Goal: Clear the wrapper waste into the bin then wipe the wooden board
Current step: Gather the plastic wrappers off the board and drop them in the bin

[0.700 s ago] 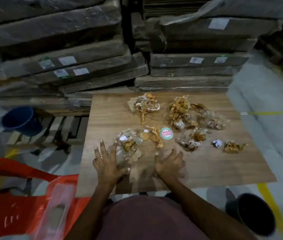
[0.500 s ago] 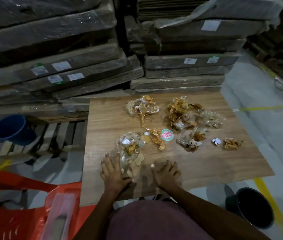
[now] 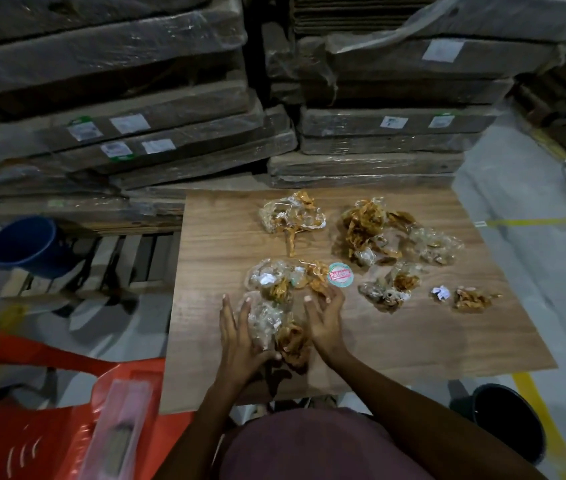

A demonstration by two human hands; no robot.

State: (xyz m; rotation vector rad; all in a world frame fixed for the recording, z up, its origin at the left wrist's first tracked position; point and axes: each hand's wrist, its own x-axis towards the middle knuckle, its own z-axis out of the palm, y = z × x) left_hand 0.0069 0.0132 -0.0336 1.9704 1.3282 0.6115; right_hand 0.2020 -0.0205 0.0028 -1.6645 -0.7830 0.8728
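Both hands cup one small heap of crumpled clear-and-orange plastic wrappers (image 3: 276,329) on the near part of the wood-grain board (image 3: 413,341). The left hand (image 3: 238,336) presses against the heap's left side with its fingers fairly straight and its thumb tucked under the near edge. The right hand (image 3: 326,323) closes in from the right with curled fingers, and its fingertips lie among the orange scraps. So the grip is a two-handed gather, with the wrappers squeezed between the palms.

Just beyond the fingertips lies a second clump of clear film and orange foil (image 3: 281,278). A round teal and pink sticker (image 3: 340,275) lies touching that clump's right end. Farther out and to the right are a grey-brown crumpled wrapper (image 3: 383,294), a tiny white paper ball (image 3: 441,292) and a small orange scrap (image 3: 472,299). At the far side of the board sit two larger piles, one clear with an orange strip (image 3: 290,220) and one mostly orange (image 3: 368,226).

Off the board, near the right forearm, a black round bin (image 3: 506,420) stands on the floor. Well to the left of the hands is a blue bucket (image 3: 23,242), and a red plastic chair (image 3: 49,427) is at the near left. Film-wrapped flat cartons (image 3: 136,133) are stacked behind the board.
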